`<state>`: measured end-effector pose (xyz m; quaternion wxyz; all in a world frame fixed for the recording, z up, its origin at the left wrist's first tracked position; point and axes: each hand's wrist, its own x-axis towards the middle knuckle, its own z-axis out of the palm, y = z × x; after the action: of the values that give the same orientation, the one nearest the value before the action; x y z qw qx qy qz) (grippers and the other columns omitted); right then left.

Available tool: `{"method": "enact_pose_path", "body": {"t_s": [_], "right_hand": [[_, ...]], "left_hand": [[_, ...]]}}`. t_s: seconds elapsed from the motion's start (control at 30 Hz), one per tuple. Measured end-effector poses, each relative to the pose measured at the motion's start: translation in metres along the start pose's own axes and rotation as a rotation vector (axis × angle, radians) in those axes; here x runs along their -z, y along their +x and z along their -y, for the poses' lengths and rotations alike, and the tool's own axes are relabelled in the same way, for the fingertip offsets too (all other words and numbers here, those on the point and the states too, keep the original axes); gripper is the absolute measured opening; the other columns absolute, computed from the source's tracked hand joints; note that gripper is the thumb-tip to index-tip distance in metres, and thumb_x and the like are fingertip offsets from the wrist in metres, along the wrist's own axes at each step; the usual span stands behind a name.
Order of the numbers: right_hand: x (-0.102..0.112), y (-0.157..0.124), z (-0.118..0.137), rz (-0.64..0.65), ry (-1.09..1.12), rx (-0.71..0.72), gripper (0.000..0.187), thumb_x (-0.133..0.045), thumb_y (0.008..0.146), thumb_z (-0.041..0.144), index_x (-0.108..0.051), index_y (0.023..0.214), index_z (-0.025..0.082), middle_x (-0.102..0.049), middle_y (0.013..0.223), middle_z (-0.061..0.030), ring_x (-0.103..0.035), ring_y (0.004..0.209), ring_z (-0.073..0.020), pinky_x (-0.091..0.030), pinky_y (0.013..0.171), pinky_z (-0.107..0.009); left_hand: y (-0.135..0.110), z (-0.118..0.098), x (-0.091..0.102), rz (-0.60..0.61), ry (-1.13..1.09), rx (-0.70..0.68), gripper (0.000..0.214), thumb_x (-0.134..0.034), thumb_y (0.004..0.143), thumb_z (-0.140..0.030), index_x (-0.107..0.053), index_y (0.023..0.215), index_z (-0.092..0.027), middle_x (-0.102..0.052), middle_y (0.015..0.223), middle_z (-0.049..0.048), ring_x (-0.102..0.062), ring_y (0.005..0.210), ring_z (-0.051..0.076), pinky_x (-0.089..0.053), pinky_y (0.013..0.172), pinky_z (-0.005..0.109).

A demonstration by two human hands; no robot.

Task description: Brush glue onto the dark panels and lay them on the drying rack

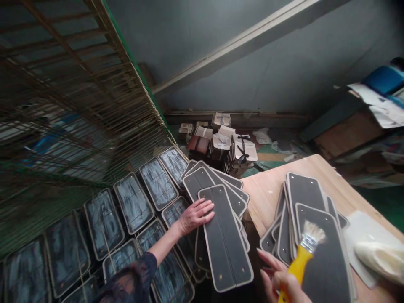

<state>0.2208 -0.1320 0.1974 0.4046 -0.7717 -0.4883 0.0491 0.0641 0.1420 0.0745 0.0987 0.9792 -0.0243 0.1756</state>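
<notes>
My left hand (196,216) lies with its fingers spread on the left edge of a dark rounded panel (225,240), which has a pale border and a lengthwise crease. That panel rests on top of a fanned pile of similar panels (198,183). In the lower right, my right hand (282,280) is closed round the yellow handle of a paintbrush (301,261), its pale bristles pointing up and away. Behind the brush sits another pile of dark panels (304,189) on a light wooden table.
Rows of panels with streaky whitish coating (134,202) lie on a wire rack at left, beside a tilted wire frame (94,63). A pale container (378,256) stands on the wooden table (261,193). Tied bundles (221,141) sit on the floor by the wall.
</notes>
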Motion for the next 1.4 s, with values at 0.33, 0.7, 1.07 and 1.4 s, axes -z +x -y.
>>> {"method": "enact_pose_path", "body": {"t_s": [0.33,0.7,1.07,1.4], "right_hand": [[-0.057,0.100,-0.021,0.214,-0.272,0.018,0.029,-0.040,0.095,0.032,-0.046,0.119,0.018,-0.064,0.089,-0.0088,-0.062,0.077,-0.0232,-0.047,0.065,-0.032],[-0.151,0.196,-0.083,0.336,-0.383,0.015,0.028,-0.038,0.096,0.046,-0.042,0.085,0.021,-0.054,0.068,-0.0017,-0.052,0.060,-0.0172,-0.032,0.053,-0.026],[-0.113,0.111,-0.043,0.347,-0.397,-0.056,0.026,-0.027,0.097,0.042,-0.038,0.083,0.023,-0.052,0.065,-0.0015,-0.053,0.055,-0.0199,-0.031,0.049,-0.028],[-0.151,0.211,-0.077,0.313,-0.041,-0.084,0.042,-0.049,0.080,0.063,-0.034,0.076,0.024,-0.056,0.072,-0.0007,-0.052,0.059,-0.0171,-0.036,0.054,-0.027]], "left_hand": [[-0.011,-0.024,0.010,-0.010,0.029,0.285,0.053,-0.045,0.088,-0.003,-0.045,0.132,-0.032,-0.043,0.143,0.0071,-0.029,0.138,0.024,-0.034,0.110,0.051],[-0.004,-0.083,-0.026,-0.361,-0.268,1.042,0.061,-0.034,0.086,0.001,-0.039,0.138,-0.030,-0.020,0.154,0.0071,-0.027,0.138,0.024,-0.037,0.109,0.044],[0.030,-0.099,-0.035,-0.442,-0.276,1.206,0.063,-0.050,0.089,-0.025,-0.022,0.146,-0.027,-0.012,0.156,0.0093,-0.014,0.142,0.027,-0.031,0.112,0.049],[0.030,-0.099,-0.037,-0.434,-0.236,1.191,0.068,-0.053,0.087,-0.023,-0.020,0.146,-0.029,-0.012,0.155,0.0095,-0.014,0.142,0.030,-0.032,0.110,0.054]]}}
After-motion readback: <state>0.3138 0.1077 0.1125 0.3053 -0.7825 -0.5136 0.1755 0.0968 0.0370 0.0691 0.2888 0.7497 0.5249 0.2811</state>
